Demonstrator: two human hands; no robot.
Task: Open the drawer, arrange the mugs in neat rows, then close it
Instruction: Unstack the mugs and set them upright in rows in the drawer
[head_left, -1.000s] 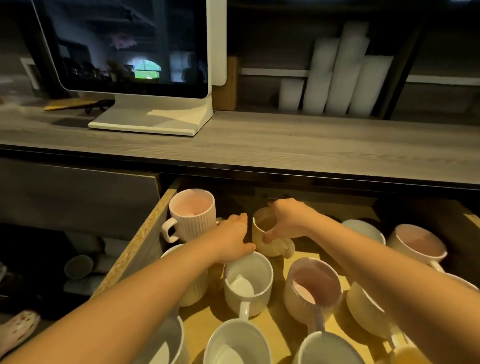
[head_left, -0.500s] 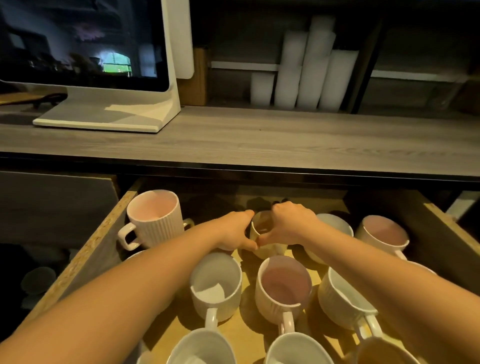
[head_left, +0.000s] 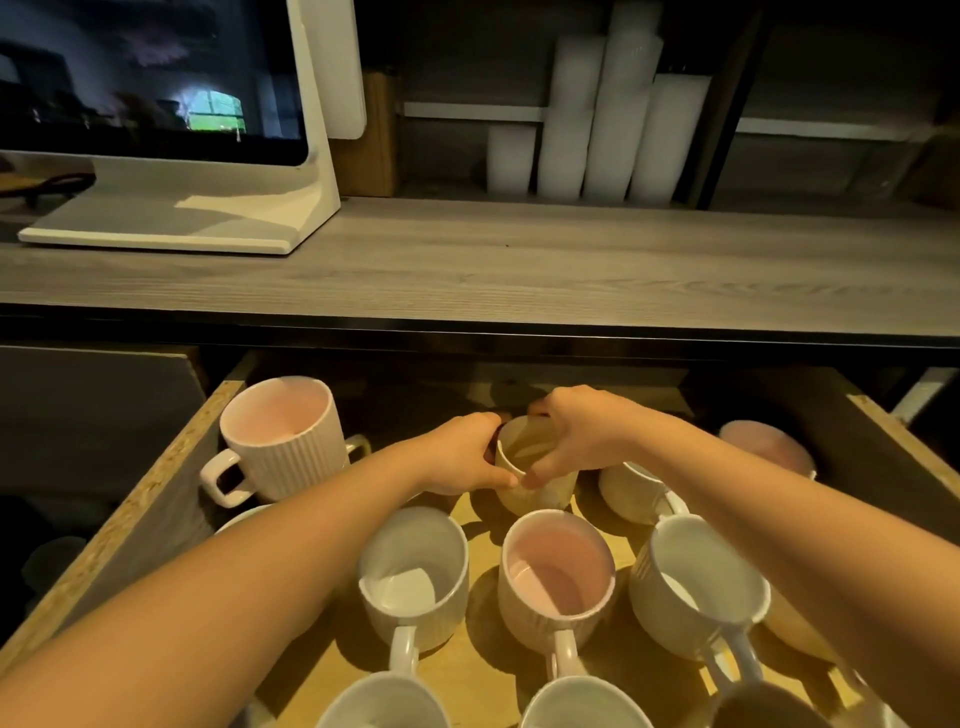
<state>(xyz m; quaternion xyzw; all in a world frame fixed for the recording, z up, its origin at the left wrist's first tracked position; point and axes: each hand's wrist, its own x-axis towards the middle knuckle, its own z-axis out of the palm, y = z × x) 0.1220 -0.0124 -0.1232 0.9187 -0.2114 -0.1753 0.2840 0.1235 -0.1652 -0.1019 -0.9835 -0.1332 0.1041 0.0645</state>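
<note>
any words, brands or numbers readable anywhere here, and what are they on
None can be read.
The screen is dark and shows only reflections.
The mugs in the drawer are plain, with no print showing, and so is the beige mug.
The white stacks at the back show no label.

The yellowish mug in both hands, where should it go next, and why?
Probably settle the yellowish mug straight behind the pink-lined mug. The left hand and right hand hold it at the back of the drawer, and the pink-lined mug already lines up beside a white mug.
</note>
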